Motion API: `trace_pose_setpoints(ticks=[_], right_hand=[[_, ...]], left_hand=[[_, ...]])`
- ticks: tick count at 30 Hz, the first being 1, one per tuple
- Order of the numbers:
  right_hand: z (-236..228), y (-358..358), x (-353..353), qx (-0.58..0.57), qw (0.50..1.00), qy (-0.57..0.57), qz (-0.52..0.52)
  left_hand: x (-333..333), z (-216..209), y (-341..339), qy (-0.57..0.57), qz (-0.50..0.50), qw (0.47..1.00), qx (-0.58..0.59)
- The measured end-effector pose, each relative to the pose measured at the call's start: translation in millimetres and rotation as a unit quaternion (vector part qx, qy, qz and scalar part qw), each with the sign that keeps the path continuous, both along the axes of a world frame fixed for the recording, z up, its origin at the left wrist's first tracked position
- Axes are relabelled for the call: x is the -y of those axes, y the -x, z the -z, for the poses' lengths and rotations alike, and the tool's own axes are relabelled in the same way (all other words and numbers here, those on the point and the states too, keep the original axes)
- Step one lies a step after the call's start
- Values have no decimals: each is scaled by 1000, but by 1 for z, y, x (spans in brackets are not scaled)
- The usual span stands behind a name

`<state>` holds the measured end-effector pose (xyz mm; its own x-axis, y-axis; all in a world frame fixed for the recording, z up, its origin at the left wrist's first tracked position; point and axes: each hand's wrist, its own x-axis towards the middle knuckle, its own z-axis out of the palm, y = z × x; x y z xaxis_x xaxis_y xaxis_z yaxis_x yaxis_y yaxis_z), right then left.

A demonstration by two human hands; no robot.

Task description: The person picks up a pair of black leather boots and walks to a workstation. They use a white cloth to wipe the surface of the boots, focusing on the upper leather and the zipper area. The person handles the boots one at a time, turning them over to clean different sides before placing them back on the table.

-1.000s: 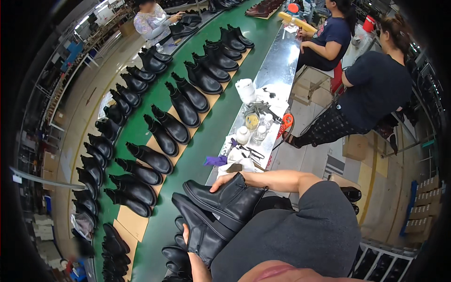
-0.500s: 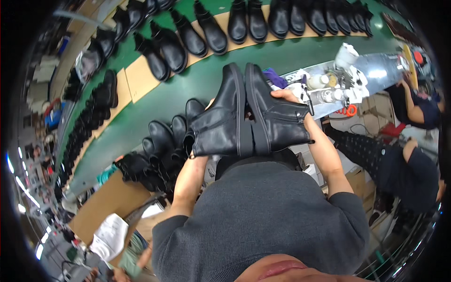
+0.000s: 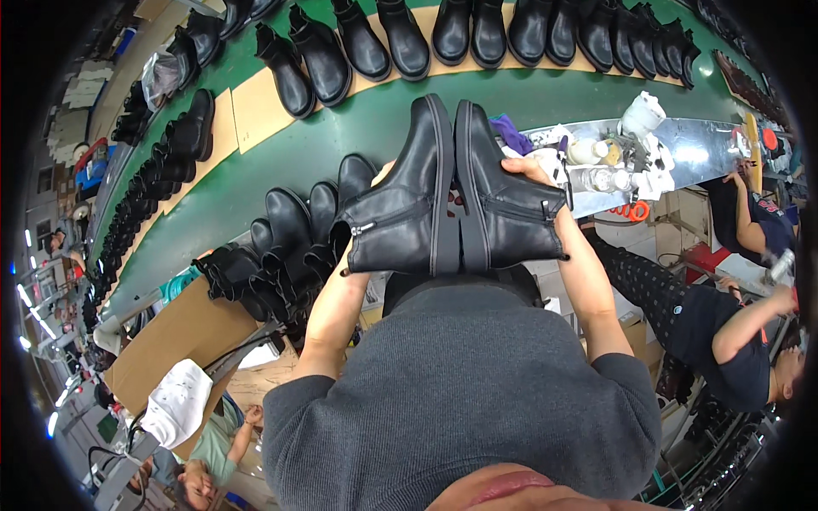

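Note:
A pair of black leather ankle boots is held up side by side in front of me, soles facing each other and toes pointing away. My left hand (image 3: 383, 173) is wrapped behind the left boot (image 3: 396, 209), mostly hidden by it, with a bit of finger showing at its outer edge. On the other side, my right hand (image 3: 530, 169) grips the right boot (image 3: 509, 217) from outside, its thumb lying on the upper. Each boot has a side zip, and a metal pull shows near the top of each shaft.
Several black boots (image 3: 290, 226) stand close by at the left. Rows of boots (image 3: 400, 43) line cardboard strips on the green table (image 3: 375, 106). At right, a metal tray (image 3: 690, 149) carries bottles and stained cloths. Co-workers (image 3: 724, 341) are at right and lower left.
The boots have tilted slightly, so the left boot's zip pull now shows more plainly. Both hands keep their hold. A co-worker at right now has an arm stretched out.

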<state>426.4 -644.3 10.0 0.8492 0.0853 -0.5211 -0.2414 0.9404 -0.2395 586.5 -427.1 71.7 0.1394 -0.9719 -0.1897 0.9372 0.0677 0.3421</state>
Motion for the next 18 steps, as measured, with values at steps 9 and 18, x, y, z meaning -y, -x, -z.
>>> trace_pose_setpoints(ticks=[9,18], right_hand=[[-2,-10,-1,45,998,39,-18],[-5,-19,15,24,981,179,-68]], left_hand=[[4,-5,0,19,9,1000,-4],[17,5,-16,18,23,999,35]])
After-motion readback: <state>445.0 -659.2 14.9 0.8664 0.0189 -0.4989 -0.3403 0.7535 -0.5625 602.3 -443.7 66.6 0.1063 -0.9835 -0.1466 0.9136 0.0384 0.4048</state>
